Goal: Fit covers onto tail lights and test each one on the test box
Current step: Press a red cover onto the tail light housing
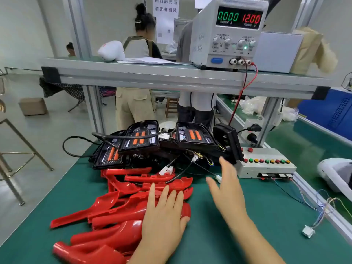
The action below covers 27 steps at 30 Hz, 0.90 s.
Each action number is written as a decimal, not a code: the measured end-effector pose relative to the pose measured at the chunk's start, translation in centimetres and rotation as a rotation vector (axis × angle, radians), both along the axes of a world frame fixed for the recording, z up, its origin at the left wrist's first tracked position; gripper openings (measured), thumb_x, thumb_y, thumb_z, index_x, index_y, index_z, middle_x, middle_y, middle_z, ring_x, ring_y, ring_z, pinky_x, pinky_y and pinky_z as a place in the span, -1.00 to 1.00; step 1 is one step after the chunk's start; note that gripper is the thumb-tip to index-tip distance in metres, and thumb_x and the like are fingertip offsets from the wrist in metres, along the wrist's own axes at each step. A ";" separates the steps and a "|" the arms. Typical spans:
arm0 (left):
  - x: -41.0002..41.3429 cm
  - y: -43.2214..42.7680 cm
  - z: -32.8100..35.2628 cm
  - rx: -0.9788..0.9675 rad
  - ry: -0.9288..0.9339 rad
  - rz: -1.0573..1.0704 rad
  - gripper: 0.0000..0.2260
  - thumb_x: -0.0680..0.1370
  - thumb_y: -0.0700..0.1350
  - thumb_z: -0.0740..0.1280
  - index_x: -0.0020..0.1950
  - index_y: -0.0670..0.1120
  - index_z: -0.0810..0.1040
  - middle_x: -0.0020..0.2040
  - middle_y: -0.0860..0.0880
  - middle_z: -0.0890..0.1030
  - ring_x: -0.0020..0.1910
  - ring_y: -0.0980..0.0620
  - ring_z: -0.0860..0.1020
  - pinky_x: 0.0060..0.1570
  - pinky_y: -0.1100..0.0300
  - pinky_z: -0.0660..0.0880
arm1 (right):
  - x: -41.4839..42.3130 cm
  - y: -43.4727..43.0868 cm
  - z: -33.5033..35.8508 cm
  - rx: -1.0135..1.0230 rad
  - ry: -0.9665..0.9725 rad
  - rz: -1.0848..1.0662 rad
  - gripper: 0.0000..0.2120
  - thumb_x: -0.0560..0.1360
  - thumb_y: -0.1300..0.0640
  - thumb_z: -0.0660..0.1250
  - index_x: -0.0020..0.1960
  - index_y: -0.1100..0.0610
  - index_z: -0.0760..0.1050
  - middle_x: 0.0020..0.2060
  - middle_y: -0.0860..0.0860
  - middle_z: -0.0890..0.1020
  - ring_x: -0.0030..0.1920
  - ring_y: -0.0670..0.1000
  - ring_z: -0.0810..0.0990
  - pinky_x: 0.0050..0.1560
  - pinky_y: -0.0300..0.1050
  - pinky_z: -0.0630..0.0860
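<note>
Left hand (163,212) flat, fingers straight, on glossy red plastic covers (114,212) heaped on green table (247,235). Right hand (226,187) open beside black tail-light housings (142,141). Lift one cover only; don't drag the pile.

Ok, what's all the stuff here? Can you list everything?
table: one, green top
shelf: one, grey metal, above the table
red covers: a big overlapping pile, red, table's front left
tail lights: at least three, black with orange strips, heaped at the back of the table
test box: one, grey with coloured buttons, right of the tail lights
power supply: one, white, on the shelf, reading 0.000 and 12.00
loose plug: one, white, on thin wires near the table's right edge
left hand: one, lying flat on the red covers
right hand: one, open, blurred, raised near the tail lights
</note>
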<state>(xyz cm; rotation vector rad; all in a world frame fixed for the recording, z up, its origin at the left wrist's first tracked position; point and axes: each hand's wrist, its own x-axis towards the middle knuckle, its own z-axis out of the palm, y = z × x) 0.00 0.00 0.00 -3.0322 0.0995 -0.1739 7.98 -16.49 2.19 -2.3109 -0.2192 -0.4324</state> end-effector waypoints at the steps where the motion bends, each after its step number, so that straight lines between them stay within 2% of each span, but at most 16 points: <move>1: -0.1 0.0 0.2 0.000 0.001 -0.008 -0.37 0.59 0.25 -0.07 0.57 -0.04 -0.09 0.57 -0.02 0.06 0.55 -0.06 -0.16 0.26 -0.21 -0.58 | 1.3 0.1 0.9 -0.015 -0.105 -0.029 -0.31 0.52 0.13 0.36 0.54 0.05 0.11 0.49 -0.01 0.23 0.45 0.00 0.25 0.39 -0.02 0.28; 4: 0.2 0.2 -0.3 0.020 -0.006 -0.003 -0.37 0.59 0.27 -0.10 0.57 -0.03 -0.11 0.57 -0.02 0.04 0.55 -0.06 -0.19 0.26 -0.25 -0.56 | 4.3 0.6 4.0 -0.176 -0.210 -0.040 -0.29 0.49 0.15 0.39 0.54 -0.03 0.14 0.51 0.00 0.17 0.41 0.07 0.30 0.30 0.10 0.35; 6: 0.3 0.1 -0.2 0.016 0.007 -0.002 -0.37 0.59 0.27 -0.08 0.57 -0.03 -0.06 0.56 -0.02 0.09 0.55 -0.07 -0.15 0.30 -0.25 -0.52 | 5.8 0.5 4.6 -0.261 -0.183 -0.018 -0.42 0.50 0.13 0.38 0.48 -0.02 0.29 0.49 -0.01 0.25 0.36 0.09 0.38 0.26 0.10 0.39; 7: 0.3 0.2 -0.1 0.006 -0.020 -0.004 -0.37 0.58 0.27 -0.03 0.56 -0.04 0.05 0.54 -0.02 0.19 0.55 -0.08 -0.05 0.35 -0.24 -0.45 | 6.3 0.3 4.6 -0.277 -0.190 -0.008 -0.52 0.51 0.13 0.37 0.41 0.02 0.39 0.46 -0.01 0.32 0.33 0.09 0.42 0.24 0.08 0.41; 8: 0.0 0.4 0.0 -0.014 -0.089 -0.019 -0.39 0.55 0.26 0.05 0.51 -0.05 0.25 0.45 -0.03 0.37 0.52 -0.10 0.14 0.41 -0.22 -0.30 | 6.7 0.0 4.7 -0.257 -0.206 0.003 -0.61 0.51 0.14 0.37 0.33 0.07 0.48 0.41 -0.02 0.38 0.29 0.09 0.46 0.20 0.05 0.44; 9: -0.3 0.5 0.3 -0.063 -0.116 -0.036 -0.42 0.50 0.25 0.13 0.38 -0.06 0.47 0.30 -0.03 0.54 0.42 -0.10 0.35 0.43 -0.19 -0.11 | 6.9 -0.2 4.9 -0.236 -0.222 0.013 -0.69 0.52 0.14 0.36 0.26 0.10 0.53 0.36 -0.03 0.44 0.23 0.07 0.50 0.14 0.01 0.47; 10: -0.5 0.4 0.6 -0.104 -0.166 -0.066 -0.44 0.45 0.25 0.15 0.23 -0.07 0.61 0.15 -0.01 0.64 0.30 -0.09 0.50 0.37 -0.20 0.06 | 7.0 -0.4 5.0 -0.211 -0.239 0.026 -0.75 0.53 0.15 0.35 0.20 0.12 0.56 0.32 -0.05 0.48 0.18 0.05 0.53 0.08 -0.05 0.49; 11: -0.6 0.2 1.0 -0.141 -0.227 -0.089 -0.46 0.43 0.25 0.14 0.13 -0.07 0.67 0.06 0.02 0.68 0.22 -0.08 0.56 0.30 -0.20 0.16 | 7.1 -0.5 5.1 -0.201 -0.250 0.046 -0.79 0.53 0.15 0.35 0.16 0.14 0.57 0.28 -0.06 0.51 0.13 0.03 0.55 0.02 -0.09 0.48; 13: -0.5 0.1 1.6 -0.212 -0.347 -0.116 -0.51 0.45 0.21 0.12 0.05 -0.06 0.69 0.03 0.04 0.68 0.18 -0.07 0.59 0.24 -0.19 0.26 | 6.9 -0.6 5.2 -0.188 -0.262 0.097 -0.83 0.53 0.16 0.35 0.12 0.13 0.57 0.22 -0.08 0.53 0.09 0.00 0.56 -0.03 -0.12 0.47; 15: -0.3 0.0 2.2 -0.413 -0.454 -0.134 -0.57 0.49 0.15 0.14 0.08 -0.06 0.66 0.10 0.04 0.64 0.19 -0.06 0.57 0.28 -0.10 0.38 | 6.4 -0.8 5.3 -0.184 -0.276 0.117 -0.84 0.54 0.17 0.35 0.11 0.13 0.56 0.20 -0.09 0.54 0.09 -0.01 0.56 -0.06 -0.10 0.49; 17: 0.2 0.1 3.5 -0.797 -0.516 -0.088 -0.62 0.55 0.11 0.15 0.21 -0.06 0.57 0.23 0.08 0.53 0.27 0.06 0.46 0.33 0.12 0.34 | 5.3 -0.9 5.2 -0.180 -0.305 0.114 -0.85 0.53 0.17 0.35 0.10 0.12 0.56 0.22 -0.10 0.54 0.11 -0.04 0.55 -0.10 -0.13 0.47; 19: 0.9 0.4 5.2 -1.146 -0.489 0.005 -0.70 0.59 0.08 0.16 0.27 0.01 0.45 0.24 0.17 0.43 0.26 0.25 0.39 0.30 0.28 0.30 | 3.6 -1.1 4.7 -0.169 -0.342 0.119 -0.85 0.52 0.19 0.37 0.09 0.11 0.56 0.21 -0.11 0.54 0.12 -0.09 0.53 -0.12 -0.17 0.47; 21: 2.0 0.7 6.7 -1.421 -0.394 0.096 -0.68 0.58 0.08 0.19 0.32 0.05 0.40 0.23 0.19 0.41 0.17 0.33 0.44 0.13 0.41 0.36 | 1.8 -1.3 4.2 -0.164 -0.399 0.115 -0.84 0.48 0.23 0.41 0.05 0.10 0.56 0.19 -0.11 0.56 0.07 -0.13 0.51 -0.19 -0.15 0.51; 24: 3.7 0.8 8.1 -1.733 -0.182 0.130 -0.69 0.57 0.14 0.18 0.25 0.04 0.43 0.21 0.06 0.52 0.12 0.15 0.54 0.03 0.29 0.49 | -0.7 -1.9 3.2 -0.173 -0.471 0.071 -0.79 0.41 0.30 0.47 0.01 0.12 0.58 0.15 -0.07 0.60 0.00 -0.12 0.52 -0.28 -0.17 0.53; 27: 4.7 0.4 8.5 -1.805 -0.037 0.090 -0.73 0.55 0.23 0.17 0.07 0.10 0.48 -0.02 0.16 0.66 0.00 0.18 0.61 -0.03 0.19 0.56 | -2.4 -2.3 2.5 -0.182 -0.536 0.049 -0.84 0.43 0.25 0.43 -0.01 0.11 0.58 0.13 -0.10 0.58 -0.03 -0.11 0.54 -0.29 -0.26 0.48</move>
